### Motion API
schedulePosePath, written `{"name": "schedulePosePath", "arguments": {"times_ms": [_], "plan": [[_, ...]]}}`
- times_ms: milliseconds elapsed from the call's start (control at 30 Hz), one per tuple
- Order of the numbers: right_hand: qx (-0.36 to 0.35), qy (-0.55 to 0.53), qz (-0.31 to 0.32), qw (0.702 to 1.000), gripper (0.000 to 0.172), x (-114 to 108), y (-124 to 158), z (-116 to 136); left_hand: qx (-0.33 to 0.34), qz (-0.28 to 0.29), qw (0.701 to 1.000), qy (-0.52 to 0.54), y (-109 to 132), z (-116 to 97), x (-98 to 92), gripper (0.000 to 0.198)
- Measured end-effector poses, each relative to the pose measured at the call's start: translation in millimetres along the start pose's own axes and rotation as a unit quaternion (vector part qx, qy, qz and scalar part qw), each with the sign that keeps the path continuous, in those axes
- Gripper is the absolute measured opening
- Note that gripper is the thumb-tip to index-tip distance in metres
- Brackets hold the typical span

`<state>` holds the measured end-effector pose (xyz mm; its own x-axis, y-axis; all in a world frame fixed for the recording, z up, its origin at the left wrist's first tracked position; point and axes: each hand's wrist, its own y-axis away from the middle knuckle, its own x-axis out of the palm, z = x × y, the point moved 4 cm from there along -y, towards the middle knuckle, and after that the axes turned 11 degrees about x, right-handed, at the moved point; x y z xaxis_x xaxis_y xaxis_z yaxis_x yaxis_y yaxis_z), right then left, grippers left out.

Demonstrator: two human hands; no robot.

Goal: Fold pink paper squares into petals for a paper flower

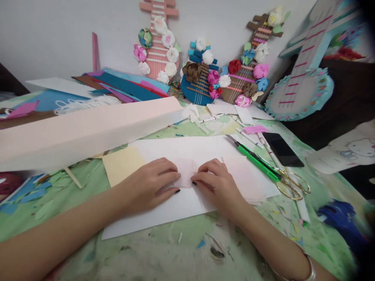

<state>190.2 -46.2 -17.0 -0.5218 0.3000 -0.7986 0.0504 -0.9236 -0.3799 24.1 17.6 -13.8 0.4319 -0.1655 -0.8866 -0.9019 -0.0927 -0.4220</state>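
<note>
Scissors and cutter lie near the right hand, pinching pink paper; left hand rests thumb apart.

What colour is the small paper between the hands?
Pale pink; the small paper shows best in the head view.

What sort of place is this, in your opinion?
Probably a craft room or workshop: flower-decorated, lute-shaped models stand by the wall, and a green cutter lies beside pale pink sheets.
</note>
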Motion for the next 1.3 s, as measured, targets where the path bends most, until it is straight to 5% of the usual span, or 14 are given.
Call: {"name": "schedulePosePath", "arguments": {"times_ms": [233, 533, 700, 867, 1033, 1300], "plan": [[0.031, 0.016, 0.038, 0.999, 0.011, 4, -3, 2, -0.006, 0.006, 1.0, 0.007, 5, 3, -0.7, 0.021], [0.127, -0.11, 0.041, 0.985, 0.014, -1, -6, -10, 0.039, -0.038, 0.994, -0.099, -1, -7, 3.6, 0.02], [0.108, -0.104, 0.04, 0.988, 0.011, -8, -4, -9, 0.04, -0.076, 0.99, -0.109, 3, -5, 5.7, 0.024], [0.067, -0.044, 0.049, 0.996, 0.035, -11, -1, -6, -0.002, -0.119, 0.99, -0.074, 7, -4, 2.2, 0.02], [0.013, -0.02, 0.005, 1.0, 0.014, -9, 0, -5, -0.023, -0.119, 0.992, -0.041, 7, -4, 2.4, 0.019], [0.021, -0.061, -0.003, 0.998, 0.019, -10, 3, -12, -0.104, -0.104, 0.988, 0.045, 9, 5, -0.3, 0.012]]}}
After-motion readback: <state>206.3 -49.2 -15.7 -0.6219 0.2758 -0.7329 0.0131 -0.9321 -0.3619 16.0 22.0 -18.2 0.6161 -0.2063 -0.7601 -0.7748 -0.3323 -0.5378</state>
